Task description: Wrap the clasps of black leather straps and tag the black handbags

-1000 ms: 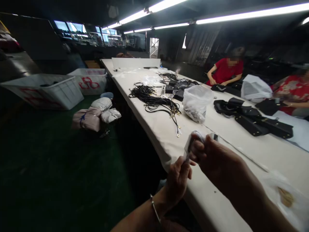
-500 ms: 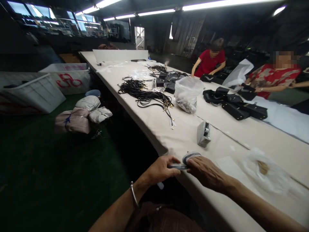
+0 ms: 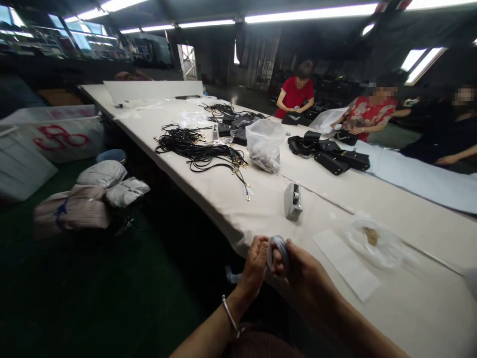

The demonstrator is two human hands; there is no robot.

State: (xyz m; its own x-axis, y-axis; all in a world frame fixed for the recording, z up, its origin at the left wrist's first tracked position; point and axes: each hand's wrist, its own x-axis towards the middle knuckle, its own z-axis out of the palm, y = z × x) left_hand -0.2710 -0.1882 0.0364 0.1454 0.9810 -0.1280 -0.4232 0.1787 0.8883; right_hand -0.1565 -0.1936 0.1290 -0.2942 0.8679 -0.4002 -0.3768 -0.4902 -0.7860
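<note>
A greyish-white roll of tape (image 3: 278, 244) is up at the table's near edge, between my two hands. My right hand (image 3: 302, 266) grips it from the right, with fingertips showing through the ring's hole. Closed against the roll's left side is my left hand (image 3: 257, 261), its fingertips pressed together; a strip between them is too small to make out. Just beyond the hands, a grey tape dispenser (image 3: 293, 203) stands on the cream-covered table (image 3: 238, 211). To the right of my right hand lies a white sheet (image 3: 346, 263).
Black cords (image 3: 186, 144) with gold clasps lie in a heap beside a clear plastic bag (image 3: 264, 144). Black bags (image 3: 331, 154) sit farther right, near co-workers. Another plastic bag (image 3: 376, 241) lies at right. Wrapped bundles (image 3: 89, 199) and white bins (image 3: 67, 134) stand on the floor.
The roll has turned from lying flat to upright, and my hands have come closer together. The strip stretched between them no longer shows. My view has swung to the right.
</note>
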